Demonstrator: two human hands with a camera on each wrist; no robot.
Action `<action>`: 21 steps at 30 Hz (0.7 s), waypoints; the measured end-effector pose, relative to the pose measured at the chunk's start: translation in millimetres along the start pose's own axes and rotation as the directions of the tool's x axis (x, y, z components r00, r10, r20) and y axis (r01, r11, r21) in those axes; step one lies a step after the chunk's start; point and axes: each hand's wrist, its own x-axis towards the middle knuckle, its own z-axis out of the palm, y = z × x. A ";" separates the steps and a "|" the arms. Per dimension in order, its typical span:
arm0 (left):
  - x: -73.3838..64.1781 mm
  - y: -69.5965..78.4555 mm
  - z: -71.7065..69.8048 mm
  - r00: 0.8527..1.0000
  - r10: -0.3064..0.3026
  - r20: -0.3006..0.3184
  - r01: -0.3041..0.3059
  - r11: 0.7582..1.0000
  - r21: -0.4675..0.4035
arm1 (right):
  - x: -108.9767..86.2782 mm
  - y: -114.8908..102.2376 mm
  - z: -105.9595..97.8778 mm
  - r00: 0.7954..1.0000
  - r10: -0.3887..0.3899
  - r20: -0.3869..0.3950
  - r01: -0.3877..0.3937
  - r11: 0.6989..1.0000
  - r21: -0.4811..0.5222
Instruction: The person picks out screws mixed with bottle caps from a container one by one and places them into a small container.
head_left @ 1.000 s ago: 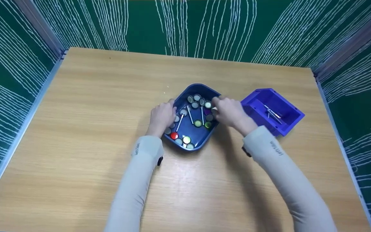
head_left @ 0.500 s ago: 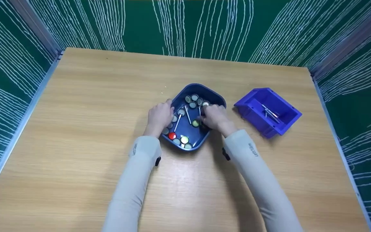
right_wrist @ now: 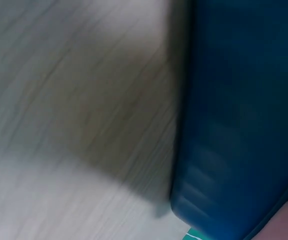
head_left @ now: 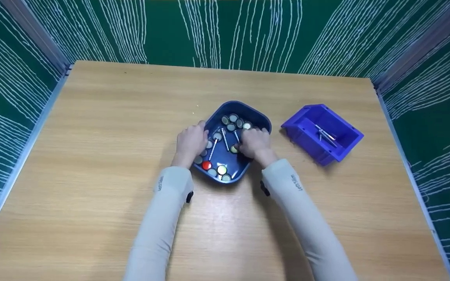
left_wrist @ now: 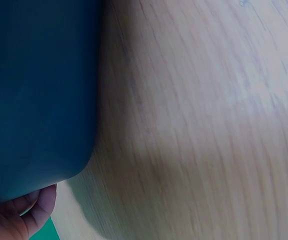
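Note:
A dark blue tub [head_left: 225,180] holds several bottle-cap-like discs, among them a red one [head_left: 206,165], and long silver bolts. Its left rim is gripped by my left hand [head_left: 190,141]; in the left wrist view curled fingers [left_wrist: 40,210] show at the tub's corner. My right hand [head_left: 255,142] reaches over the right rim, its fingers curled down into the tub. One bolt [head_left: 236,135] runs slantwise under those fingertips, which hide its lower end. Two more bolts lie left of it, a nearer bolt [head_left: 225,139] and a farther one [head_left: 213,149].
A purple bin [head_left: 302,137] with several silver bolts [head_left: 325,136] inside stands to the tub's right. Both rest on a wooden table [head_left: 131,101] walled on its far side and flanks by green panels [head_left: 166,31] with white streaks.
My right hand has moved left from the tub's right rim into the tub. The bolt under its fingers has tilted. The left hand has kept its grip on the rim.

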 end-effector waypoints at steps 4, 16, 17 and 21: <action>-0.6 0.0 -0.5 1.000 -0.002 -0.001 0.002 1.000 0.001 | 1.3 1.0 -0.7 0.999 -0.016 0.033 0.017 1.000 -0.020; -1.6 0.4 0.3 1.000 -0.011 0.002 0.011 1.000 -0.022 | -3.3 -8.6 -1.9 0.995 0.047 0.090 -0.042 0.998 -0.052; -1.9 0.0 -0.2 1.000 -0.016 0.005 0.016 1.000 -0.019 | -3.9 -10.3 -1.9 0.994 0.047 0.095 -0.042 0.998 -0.048; -1.3 1.0 -0.5 1.000 -0.009 0.009 0.009 1.000 -0.020 | -6.9 -10.5 -2.3 0.994 0.044 0.100 -0.041 0.999 -0.031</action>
